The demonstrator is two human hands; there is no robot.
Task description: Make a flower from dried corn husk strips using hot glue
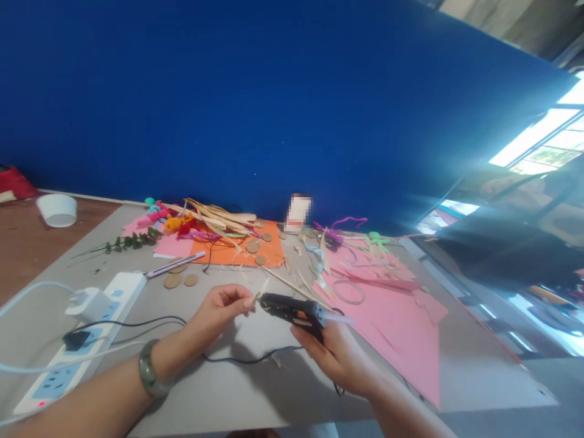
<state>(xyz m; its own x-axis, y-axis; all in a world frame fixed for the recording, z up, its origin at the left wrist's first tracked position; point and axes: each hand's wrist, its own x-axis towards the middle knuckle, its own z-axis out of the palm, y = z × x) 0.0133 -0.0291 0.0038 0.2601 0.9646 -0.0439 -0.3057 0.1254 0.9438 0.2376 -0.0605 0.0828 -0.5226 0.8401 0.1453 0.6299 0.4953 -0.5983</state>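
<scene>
Wrapped round the handle of a black hot glue gun (287, 306) is my right hand (331, 356). A clear glue stick (338, 317) pokes out of its back end. The nozzle points left, toward my left hand (230, 307). The fingertips of that hand pinch a small pale piece (259, 292), thin like a strip of husk, right at the nozzle; its exact kind is too small to tell. The gun's black cord (246, 361) runs across the table below both hands.
A white power strip (98, 328) with plugs lies at left. Behind my hands are orange paper (219, 250), dried straw-like strips (219, 213), wooden discs (172, 280), a utility knife (177, 264) and a leafy sprig (132, 239). Pink paper (387, 328) covers the right. A blue partition (274, 109) rises behind.
</scene>
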